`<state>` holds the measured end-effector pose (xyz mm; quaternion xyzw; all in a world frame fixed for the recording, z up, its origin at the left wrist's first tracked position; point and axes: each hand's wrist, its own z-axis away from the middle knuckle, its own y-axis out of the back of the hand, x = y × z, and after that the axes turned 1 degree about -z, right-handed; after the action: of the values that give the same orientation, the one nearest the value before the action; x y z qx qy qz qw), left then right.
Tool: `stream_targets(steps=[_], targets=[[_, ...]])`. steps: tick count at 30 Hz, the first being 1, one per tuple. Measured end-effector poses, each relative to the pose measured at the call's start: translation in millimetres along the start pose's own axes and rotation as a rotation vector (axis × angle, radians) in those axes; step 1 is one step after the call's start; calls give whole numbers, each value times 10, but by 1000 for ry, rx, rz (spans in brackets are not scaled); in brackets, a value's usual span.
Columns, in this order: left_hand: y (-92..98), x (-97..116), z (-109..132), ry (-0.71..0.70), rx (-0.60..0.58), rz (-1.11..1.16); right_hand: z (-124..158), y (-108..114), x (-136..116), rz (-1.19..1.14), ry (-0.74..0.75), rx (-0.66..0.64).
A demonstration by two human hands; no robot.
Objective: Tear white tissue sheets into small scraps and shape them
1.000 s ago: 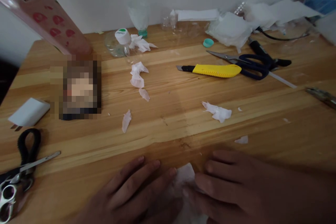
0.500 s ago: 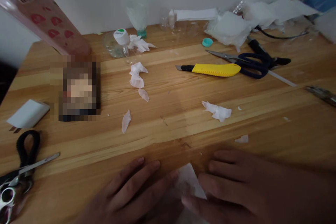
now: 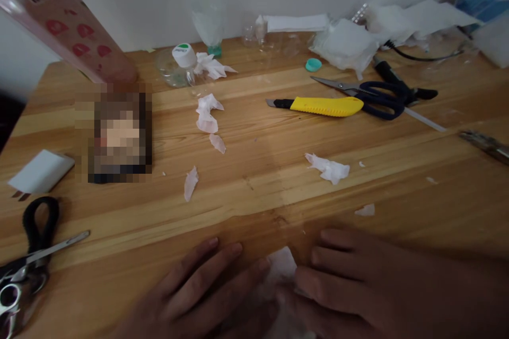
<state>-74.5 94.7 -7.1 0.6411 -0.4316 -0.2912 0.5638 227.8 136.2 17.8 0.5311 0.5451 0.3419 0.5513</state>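
A white tissue piece [image 3: 283,267] lies at the near edge of the wooden table [image 3: 254,180], between my two hands. My left hand [image 3: 202,291] rests flat on the table with its fingers stretched out, the fingertips touching the tissue's left side. My right hand [image 3: 358,280] lies flat as well, fingers extended and pressing on the tissue's right side. Most of the tissue is hidden under my hands. Neither hand grips anything.
Torn tissue scraps [image 3: 329,168] lie scattered mid-table. A yellow box cutter [image 3: 322,106] and blue-handled scissors [image 3: 374,96] lie at the back right. Black-handled scissors [image 3: 34,246] sit at the left edge, by a white block [image 3: 40,171]. Plastic bottles [image 3: 181,63] and tissue piles [image 3: 345,45] line the wall.
My right fingers slid back over the tissue, covering the corner that showed half a second ago. My left hand stayed in place.
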Motion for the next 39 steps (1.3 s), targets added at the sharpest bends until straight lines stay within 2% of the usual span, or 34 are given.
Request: stream_targets(steps=[5, 13, 20, 23, 30, 36, 39], targets=[[-40, 37, 38, 30, 32, 36, -53, -21, 7, 18, -75, 37], [-16, 36, 28, 46, 34, 43, -44, -35, 14, 4, -84, 70], [79, -48, 7, -60, -62, -61, -33, 34, 35, 18, -61, 16], [85, -61, -2, -54, -42, -74, -10, 48, 40, 5, -48, 14], [95, -100, -36, -143, -58, -132, 38, 39, 29, 9, -61, 37], [74, -108, -41, -152, -54, -127, 70, 33, 34, -43, -34, 35], [56, -98, -36, -107, -13, -96, 82, 22, 28, -57, -32, 27]])
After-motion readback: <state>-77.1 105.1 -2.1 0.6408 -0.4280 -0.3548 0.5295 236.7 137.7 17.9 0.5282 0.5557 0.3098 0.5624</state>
